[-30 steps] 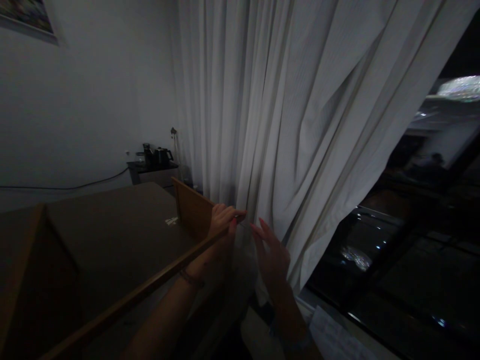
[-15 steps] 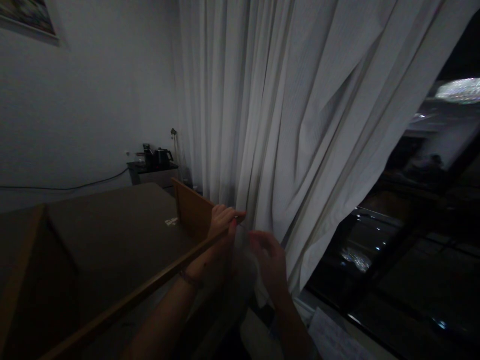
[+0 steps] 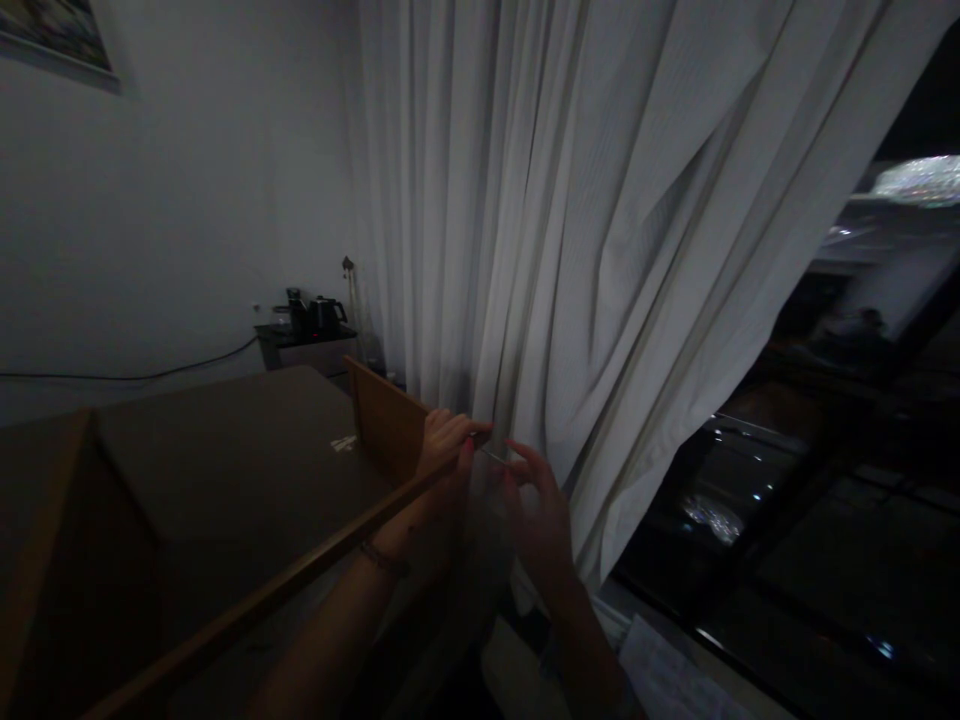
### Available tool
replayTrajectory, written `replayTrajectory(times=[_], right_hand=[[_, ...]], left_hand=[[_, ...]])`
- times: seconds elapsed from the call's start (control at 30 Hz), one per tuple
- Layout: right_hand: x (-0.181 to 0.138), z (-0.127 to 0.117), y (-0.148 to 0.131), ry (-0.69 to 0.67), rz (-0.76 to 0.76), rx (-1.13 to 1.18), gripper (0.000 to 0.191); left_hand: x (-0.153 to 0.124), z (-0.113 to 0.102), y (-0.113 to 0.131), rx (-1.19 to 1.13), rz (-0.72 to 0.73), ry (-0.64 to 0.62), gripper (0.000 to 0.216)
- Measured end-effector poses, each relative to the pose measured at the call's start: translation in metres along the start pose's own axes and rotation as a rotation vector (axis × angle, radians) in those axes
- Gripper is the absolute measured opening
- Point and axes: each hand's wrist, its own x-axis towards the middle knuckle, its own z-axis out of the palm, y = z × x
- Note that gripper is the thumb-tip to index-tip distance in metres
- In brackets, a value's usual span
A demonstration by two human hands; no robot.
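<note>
My left hand [image 3: 445,438] is wrapped around the corner of a wooden furniture frame [image 3: 330,545], its fingers over the top and its thumb against the near board. From that corner a thin metal rod [image 3: 493,456] sticks out toward the right; it resembles a hex key, though the dim light hides its exact shape. At the rod's outer end is my right hand [image 3: 536,505], thumb and fingers closed on its tip, with the index finger raised a little above. The rod's inner end is hidden at the left fingers.
A brown board [image 3: 247,450] lies inside the frame, with small pale pieces [image 3: 343,443] on it. Long white curtains [image 3: 600,250] hang close behind my hands. Dark window glass [image 3: 787,560] is at the right. A kettle [image 3: 326,315] stands on a small cabinet [image 3: 315,352] by the wall.
My right hand has shifted slightly, its index finger lifting and its fingertips coming to the rod's end. The rod shows more clearly now. My left hand has kept its place on the corner.
</note>
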Motion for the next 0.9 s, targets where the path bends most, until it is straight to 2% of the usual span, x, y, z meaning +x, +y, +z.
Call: replayTrajectory(times=[0.07,0.2,0.33,0.47,0.63,0.7,0.9], right_hand=[[0.000,-0.003,0.006,0.006,-0.093,-0.109,0.033],[0.006,-0.014,0.012,-0.014,-0.282,-0.330,0.024],[0.013,-0.024,0.008,-0.048,-0.386,-0.394,0.024],[0.011,-0.024,0.003,0.047,-0.269,-0.434,0.016],[0.006,-0.016,-0.004,-0.018,0.042,-0.166,0.013],[0.006,-0.014,-0.009,-0.028,0.124,-0.101,0.013],[0.008,-0.013,-0.016,-0.009,0.076,-0.129,0.016]], left_hand=[[0.000,0.001,-0.001,0.006,0.005,0.004,0.040],[0.001,0.002,-0.002,0.020,0.017,0.015,0.043],[0.000,0.002,-0.002,0.005,0.019,0.025,0.041],[0.000,0.000,-0.002,-0.012,0.003,-0.003,0.038],[0.000,0.000,-0.001,0.027,-0.014,-0.013,0.042],[0.000,0.000,-0.001,0.016,-0.012,-0.014,0.041],[0.001,-0.002,0.002,0.009,-0.027,-0.026,0.039]])
